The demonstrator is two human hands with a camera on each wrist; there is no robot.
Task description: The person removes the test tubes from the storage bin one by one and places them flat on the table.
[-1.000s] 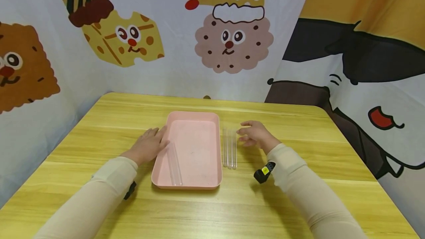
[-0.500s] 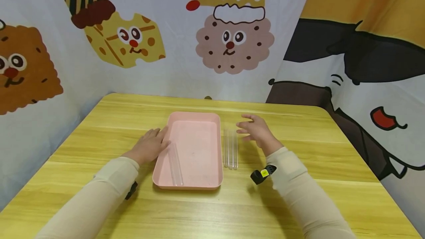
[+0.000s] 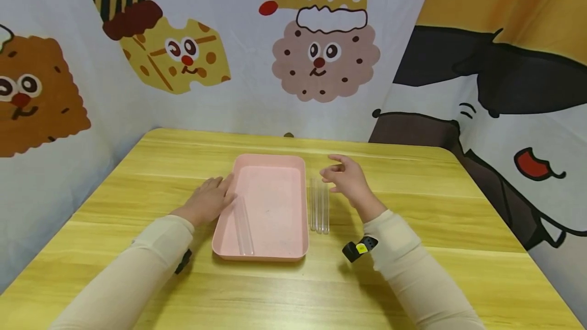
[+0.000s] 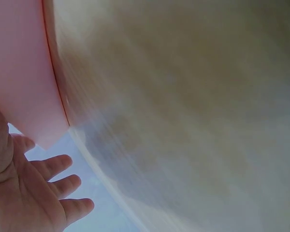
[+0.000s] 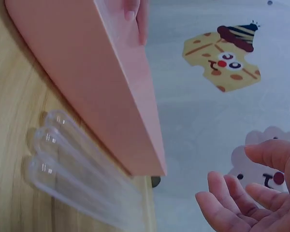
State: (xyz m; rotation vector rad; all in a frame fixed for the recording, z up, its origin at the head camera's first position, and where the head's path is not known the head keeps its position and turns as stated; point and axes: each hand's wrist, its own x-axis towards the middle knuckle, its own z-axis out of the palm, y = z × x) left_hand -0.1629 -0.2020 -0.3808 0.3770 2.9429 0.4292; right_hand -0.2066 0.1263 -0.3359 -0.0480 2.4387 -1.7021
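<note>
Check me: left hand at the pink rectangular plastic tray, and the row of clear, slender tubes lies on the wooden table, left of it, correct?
Wrong side: the row of clear tubes lies on the wooden table right of the pink tray, as the head view shows. The left hand is at the tray.

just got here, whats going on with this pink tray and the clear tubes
A person is working at a table with both hands. The left hand is at the left rim of the pink tray, and some clear tubing lies inside near that side. Three clear tubes lie side by side on the table, right of the tray. The right hand hovers by their far ends, fingers spread, holding nothing.
</note>
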